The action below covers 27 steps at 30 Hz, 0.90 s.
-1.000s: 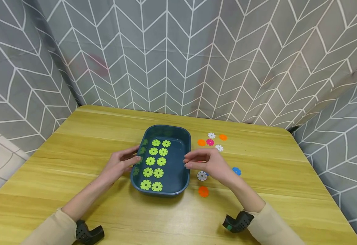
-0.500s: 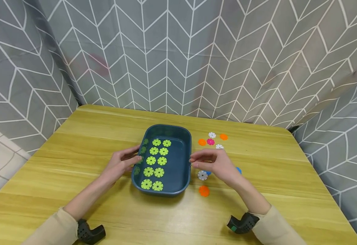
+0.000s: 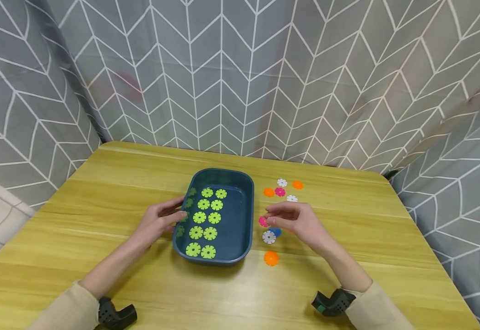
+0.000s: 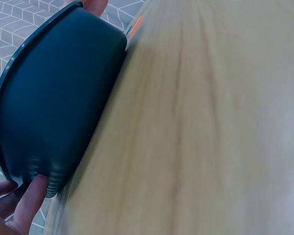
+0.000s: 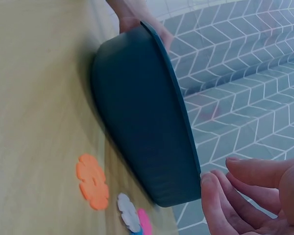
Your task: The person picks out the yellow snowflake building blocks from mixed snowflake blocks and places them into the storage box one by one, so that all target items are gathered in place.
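Observation:
A dark blue plastic tub [image 3: 237,224] stands on the wooden table, with lime-green notched discs [image 3: 210,233] in two columns on its floor. My left hand [image 3: 157,222] grips the tub's left side, thumb over the rim; in the left wrist view its fingers [image 4: 32,200] press the outer wall. Just right of the tub hovers my right hand [image 3: 295,220], fingers loosely bent. Seen from the right wrist, thumb and fingers are apart with nothing between them. Under its fingertips lie a pink disc [image 3: 263,221], a blue disc [image 3: 275,232] and a white disc [image 3: 269,237].
Nearer me is an orange disc [image 3: 270,258]. Farther back lie another pink disc [image 3: 280,192], two orange ones, one of them left of it [image 3: 268,192], and white discs [image 3: 281,183]. A patterned grey curtain [image 3: 240,82] hangs behind the table [image 3: 120,183].
My right hand has moved right, away from the tub's right rim, and a pink disc shows beside its fingertips. My left hand keeps its grip on the tub.

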Motion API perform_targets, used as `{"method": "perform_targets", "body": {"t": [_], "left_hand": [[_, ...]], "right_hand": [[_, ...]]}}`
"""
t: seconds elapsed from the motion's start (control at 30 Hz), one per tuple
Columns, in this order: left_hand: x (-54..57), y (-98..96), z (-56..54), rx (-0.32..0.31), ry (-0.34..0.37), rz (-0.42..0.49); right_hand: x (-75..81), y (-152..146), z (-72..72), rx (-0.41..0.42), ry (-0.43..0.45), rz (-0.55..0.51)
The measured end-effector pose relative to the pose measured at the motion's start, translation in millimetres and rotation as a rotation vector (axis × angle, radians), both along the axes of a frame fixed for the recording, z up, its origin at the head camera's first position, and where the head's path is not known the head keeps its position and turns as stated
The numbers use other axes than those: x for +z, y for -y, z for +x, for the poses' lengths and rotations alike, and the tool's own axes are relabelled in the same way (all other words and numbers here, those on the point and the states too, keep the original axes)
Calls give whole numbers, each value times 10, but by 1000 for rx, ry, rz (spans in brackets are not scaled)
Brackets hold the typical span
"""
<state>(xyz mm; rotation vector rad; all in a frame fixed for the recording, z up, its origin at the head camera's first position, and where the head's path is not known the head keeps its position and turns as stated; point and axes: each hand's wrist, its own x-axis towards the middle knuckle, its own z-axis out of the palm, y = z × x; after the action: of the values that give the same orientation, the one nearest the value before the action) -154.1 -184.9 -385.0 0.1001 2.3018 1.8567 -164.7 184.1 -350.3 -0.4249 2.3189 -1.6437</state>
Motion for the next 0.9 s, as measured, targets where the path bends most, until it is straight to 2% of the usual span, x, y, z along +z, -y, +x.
{"method": "perform_targets", "body": {"t": [0.23, 0.57, 0.9], "left_hand": [[1, 14, 3, -5, -1, -10], [-24, 16, -10, -14, -5, -26], [-37, 16, -14, -19, -17, -21]], "right_hand": [[26, -60, -35, -32, -20, -6], [54, -151, -31, -34, -42, -38], [50, -151, -35, -35, -40, -7]]}}
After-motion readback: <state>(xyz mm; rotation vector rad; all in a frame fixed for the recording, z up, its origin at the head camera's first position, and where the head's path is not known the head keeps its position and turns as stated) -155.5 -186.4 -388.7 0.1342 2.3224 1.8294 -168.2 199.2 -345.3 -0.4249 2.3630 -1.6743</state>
